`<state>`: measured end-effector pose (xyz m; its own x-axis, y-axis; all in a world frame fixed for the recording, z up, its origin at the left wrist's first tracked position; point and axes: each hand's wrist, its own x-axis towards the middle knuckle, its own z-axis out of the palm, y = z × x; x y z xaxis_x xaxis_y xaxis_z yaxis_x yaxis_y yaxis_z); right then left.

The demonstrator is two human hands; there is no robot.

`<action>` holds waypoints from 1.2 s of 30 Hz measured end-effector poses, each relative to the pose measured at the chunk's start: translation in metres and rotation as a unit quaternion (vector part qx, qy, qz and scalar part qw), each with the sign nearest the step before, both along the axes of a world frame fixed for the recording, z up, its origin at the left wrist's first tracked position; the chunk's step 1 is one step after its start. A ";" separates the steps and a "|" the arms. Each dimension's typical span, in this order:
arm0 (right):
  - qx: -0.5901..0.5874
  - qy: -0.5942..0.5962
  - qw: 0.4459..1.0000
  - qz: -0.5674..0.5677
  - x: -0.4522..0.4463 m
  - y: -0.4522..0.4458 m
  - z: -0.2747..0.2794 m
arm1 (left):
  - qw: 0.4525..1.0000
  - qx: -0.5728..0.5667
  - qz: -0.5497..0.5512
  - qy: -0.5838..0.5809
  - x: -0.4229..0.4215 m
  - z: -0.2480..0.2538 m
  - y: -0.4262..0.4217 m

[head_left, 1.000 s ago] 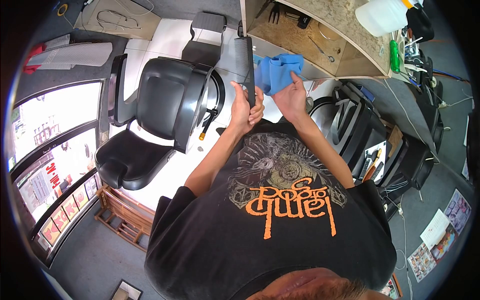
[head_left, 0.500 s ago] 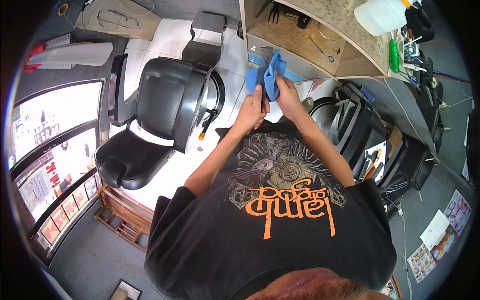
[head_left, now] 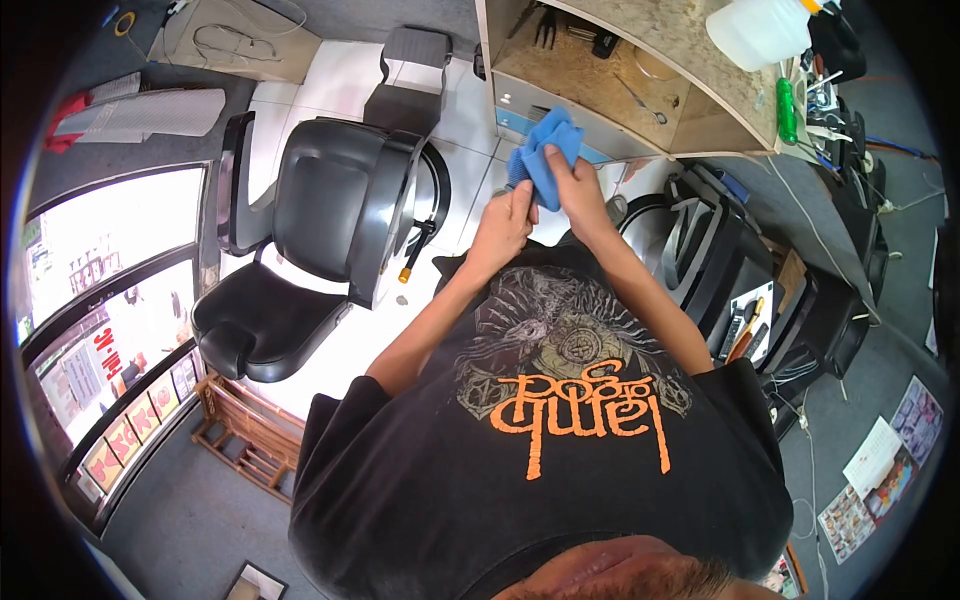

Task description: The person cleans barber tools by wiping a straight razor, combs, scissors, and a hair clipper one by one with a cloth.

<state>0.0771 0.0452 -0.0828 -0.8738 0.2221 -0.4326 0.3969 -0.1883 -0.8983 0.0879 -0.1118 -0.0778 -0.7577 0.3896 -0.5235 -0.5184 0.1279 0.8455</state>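
Cloth [head_left: 541, 172], bright blue, soft-looking folded fabric: hanging bunched between both hands, in front of the black printed T-shirt [head_left: 580, 320] and near the tan open-fronted cabinet [head_left: 735, 95].

Right hand [head_left: 585, 195]: grasping the cloth, thumb pressing on the folds.

Left hand [head_left: 503, 228]: apparently clasping the lower end of a dark, fine-toothed, flat comb [head_left: 517, 168], thumb lying along it.

Handling, as judged: cloth probably weighing little, yielding and creasing readily; favouring a pinch across several layers. Comb seemingly staying stiff, possibly slipping if smooth, with slender teeth risking a snag; favouring a grip at the lower end.

Hidden: most of the comb, disappearing among or behind the folds, without showing which; several fingers, curling out of sight.

Cut off: whitish translucent bottle [head_left: 755, 38] with orange cap, running past the upper edge.
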 end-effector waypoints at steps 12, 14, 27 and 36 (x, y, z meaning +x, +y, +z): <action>-0.014 -0.018 0.996 -0.087 -0.014 0.004 0.021 | 0.995 0.040 0.022 -0.092 0.004 0.023 0.003; -0.018 -0.020 0.999 -0.027 0.006 -0.018 0.017 | 0.992 0.044 0.061 -0.102 0.004 0.021 0.004; -0.044 -0.014 0.997 -0.056 0.011 0.006 0.020 | 0.988 -0.018 0.116 0.105 -0.017 -0.013 -0.018; -0.071 -0.019 0.990 0.124 0.027 -0.008 0.040 | 0.986 0.085 0.135 0.044 -0.045 0.014 -0.012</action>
<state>0.1043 0.0371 -0.0431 -0.8758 -0.0629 -0.4785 0.4806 -0.2045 -0.8527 0.0430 -0.1241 -0.0642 -0.8856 0.2435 -0.3956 -0.4378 -0.1529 0.8860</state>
